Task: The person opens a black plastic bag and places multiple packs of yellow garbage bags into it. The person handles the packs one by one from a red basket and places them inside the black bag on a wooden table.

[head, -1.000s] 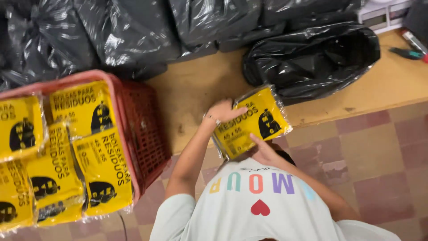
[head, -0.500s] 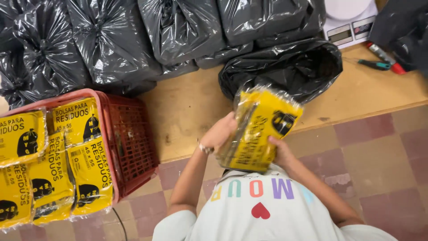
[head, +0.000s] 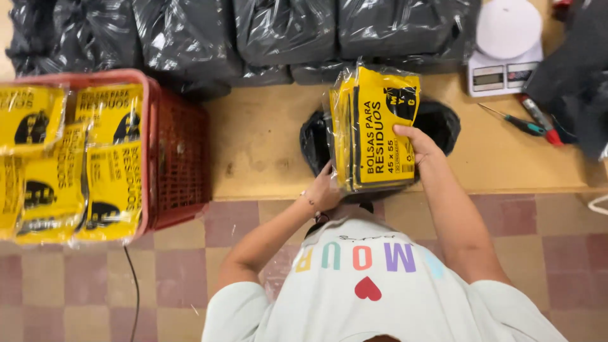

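Hands clasp a yellow packet bundle (head: pixel 378 130) upright over the table (head: pixel 259 139): left hand (head: pixel 324 189) grasping its lower edge, right hand (head: pixel 418 142) grasping its face, beside a red crate (head: pixel 177 145).

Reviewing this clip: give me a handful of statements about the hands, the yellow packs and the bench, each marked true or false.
1. Both hands hold the yellow pack upright over the wooden bench. True: the left hand is at its lower edge and the right hand on its face.
2. The red crate holds only black bags. False: it holds yellow packs.
3. A white scale stands at the bench's right end. True.
4. The screwdriver lies inside the red crate. False: it lies on the bench near the scale.
5. Black bags are stacked along the back of the bench. True.
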